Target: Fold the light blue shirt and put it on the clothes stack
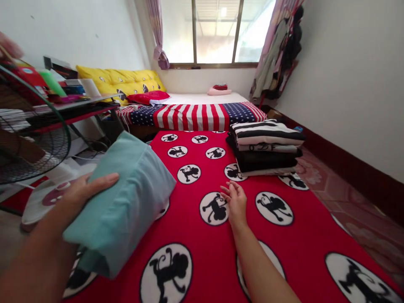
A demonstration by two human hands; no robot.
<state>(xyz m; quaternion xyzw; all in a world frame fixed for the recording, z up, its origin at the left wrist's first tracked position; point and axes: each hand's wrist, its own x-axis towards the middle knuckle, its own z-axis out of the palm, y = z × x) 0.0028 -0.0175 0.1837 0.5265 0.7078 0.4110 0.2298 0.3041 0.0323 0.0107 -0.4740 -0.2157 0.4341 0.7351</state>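
Note:
My left hand [82, 191] grips a folded light-teal cloth [126, 198] from its left side and holds it lifted over the left edge of the red blanket [195, 235] printed with black monkey figures in white circles. My right hand [235, 202] hovers low over the middle of the blanket, palm turned inward, fingers stretched and slightly apart, holding nothing. A stack of folded clothes [267, 147], striped black and white on top and dark below, sits on the blanket's far right part, beyond my right hand.
A fan's wire guard [34, 139] stands at the far left beside a low table [78, 107] crowded with items. Ahead lie a flag-patterned cover [192, 115], yellow pillows [123, 80], a window. Clothes hang at the right wall [277, 50]. Tiled floor [347, 202] runs along the right.

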